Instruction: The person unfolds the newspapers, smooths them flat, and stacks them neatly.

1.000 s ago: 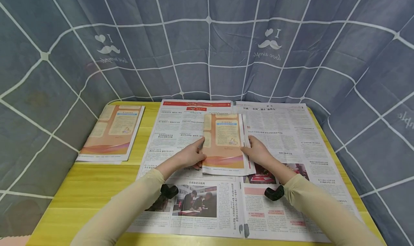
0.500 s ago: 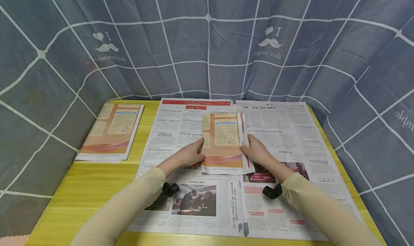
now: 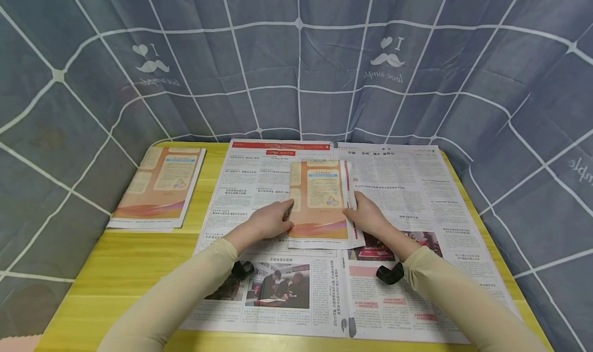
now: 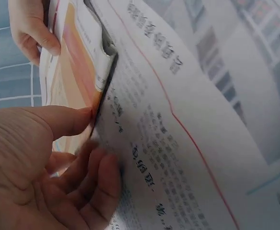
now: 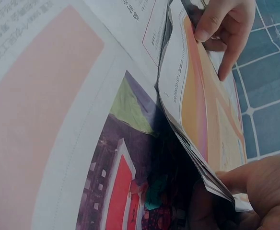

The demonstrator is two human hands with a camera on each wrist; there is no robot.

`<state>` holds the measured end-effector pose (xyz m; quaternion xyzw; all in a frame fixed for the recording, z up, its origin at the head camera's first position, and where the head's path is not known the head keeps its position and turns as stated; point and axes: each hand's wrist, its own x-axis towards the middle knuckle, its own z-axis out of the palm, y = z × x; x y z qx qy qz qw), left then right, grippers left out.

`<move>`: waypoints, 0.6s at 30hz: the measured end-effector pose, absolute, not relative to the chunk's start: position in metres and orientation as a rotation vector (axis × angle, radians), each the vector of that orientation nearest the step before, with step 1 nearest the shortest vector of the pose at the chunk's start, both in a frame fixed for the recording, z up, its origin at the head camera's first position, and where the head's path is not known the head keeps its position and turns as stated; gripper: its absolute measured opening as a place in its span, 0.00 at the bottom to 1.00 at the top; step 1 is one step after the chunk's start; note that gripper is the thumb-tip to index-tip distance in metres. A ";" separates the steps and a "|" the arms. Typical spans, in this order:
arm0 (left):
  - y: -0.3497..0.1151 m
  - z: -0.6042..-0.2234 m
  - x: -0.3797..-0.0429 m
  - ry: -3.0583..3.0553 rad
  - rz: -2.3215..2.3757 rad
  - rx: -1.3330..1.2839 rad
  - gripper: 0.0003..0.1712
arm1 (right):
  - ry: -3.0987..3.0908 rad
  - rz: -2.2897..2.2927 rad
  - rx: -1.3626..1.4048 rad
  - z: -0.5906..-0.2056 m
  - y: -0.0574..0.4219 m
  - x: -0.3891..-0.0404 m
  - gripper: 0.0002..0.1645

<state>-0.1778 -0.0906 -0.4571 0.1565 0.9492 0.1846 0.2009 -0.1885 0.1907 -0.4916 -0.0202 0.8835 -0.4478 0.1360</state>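
Note:
A folded newspaper with an orange printed face lies on a wide spread newspaper. My left hand pinches its left edge, thumb on top. At the opposite edge, my right hand grips it with the thumb above and the fingers underneath. In the left wrist view, the left hand has its thumb on the orange face near the fold. The right wrist view has several loose layers at the folded newspaper's edge, slightly raised, beside the right hand.
Another folded newspaper with the same orange face lies at the left on the yellow wooden table. A grey curtain with white grid lines stands around the back and sides.
Both hands keep their hold on the folded newspaper. The whole head view shifts very slightly upward; otherwise hardly anything moves.

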 end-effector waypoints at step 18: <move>-0.103 -0.462 -0.178 2.689 0.344 0.765 0.44 | 2.557 -1.310 -0.048 -0.496 0.192 -0.187 0.37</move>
